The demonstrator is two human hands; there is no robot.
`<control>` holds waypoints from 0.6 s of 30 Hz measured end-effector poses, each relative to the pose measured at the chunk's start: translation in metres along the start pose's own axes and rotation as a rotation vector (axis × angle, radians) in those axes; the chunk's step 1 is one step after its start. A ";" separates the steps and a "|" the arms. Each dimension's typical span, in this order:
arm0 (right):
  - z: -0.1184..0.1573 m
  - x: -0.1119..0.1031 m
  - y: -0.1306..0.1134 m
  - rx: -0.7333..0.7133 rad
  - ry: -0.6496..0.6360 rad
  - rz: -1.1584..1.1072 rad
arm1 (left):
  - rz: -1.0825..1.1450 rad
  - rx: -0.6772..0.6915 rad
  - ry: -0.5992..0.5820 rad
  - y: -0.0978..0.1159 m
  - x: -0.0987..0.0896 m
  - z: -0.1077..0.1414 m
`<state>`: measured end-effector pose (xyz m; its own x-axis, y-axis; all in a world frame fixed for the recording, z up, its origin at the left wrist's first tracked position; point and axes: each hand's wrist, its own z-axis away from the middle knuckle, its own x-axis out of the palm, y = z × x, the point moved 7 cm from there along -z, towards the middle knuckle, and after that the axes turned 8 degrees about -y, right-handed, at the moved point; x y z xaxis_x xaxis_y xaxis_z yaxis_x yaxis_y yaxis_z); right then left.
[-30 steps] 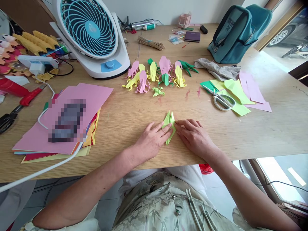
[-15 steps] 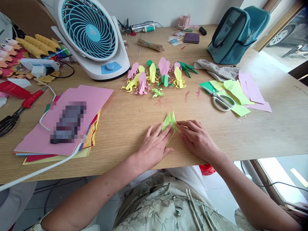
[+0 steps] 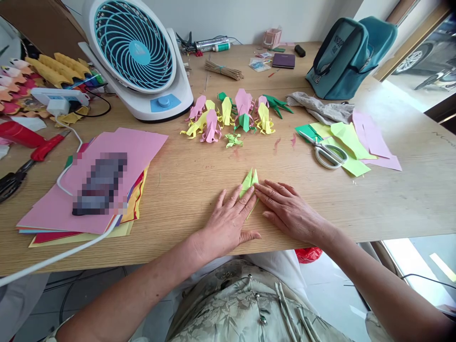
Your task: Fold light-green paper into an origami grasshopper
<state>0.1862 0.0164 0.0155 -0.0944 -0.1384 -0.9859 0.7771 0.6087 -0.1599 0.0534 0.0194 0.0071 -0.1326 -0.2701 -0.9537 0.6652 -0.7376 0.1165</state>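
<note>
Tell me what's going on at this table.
A person presses a folded light-green paper to the table, left hand over it, right hand at its edge. Beyond it sit folded paper figures in pink, yellow and green. Scissors lie on loose paper sheets to the right.

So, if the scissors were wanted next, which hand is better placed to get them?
Probably the right hand: the scissors lie on its side, nearer to it, while the left hand presses on the folded green paper.
</note>
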 end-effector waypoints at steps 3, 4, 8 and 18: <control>-0.002 0.001 0.003 0.012 -0.013 0.016 | 0.008 0.001 -0.001 -0.001 0.002 0.000; -0.003 0.001 0.005 0.016 -0.013 0.021 | 0.011 0.004 0.003 -0.001 0.003 -0.001; -0.012 0.004 0.014 0.024 0.001 0.037 | 0.024 0.024 0.031 -0.002 0.004 0.000; -0.035 -0.001 0.037 0.138 0.067 0.078 | 0.041 0.011 0.015 0.000 0.000 0.000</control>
<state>0.1933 0.0668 0.0084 -0.0684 -0.0401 -0.9969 0.8613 0.5019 -0.0793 0.0530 0.0195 0.0068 -0.0944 -0.2906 -0.9522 0.6617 -0.7330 0.1581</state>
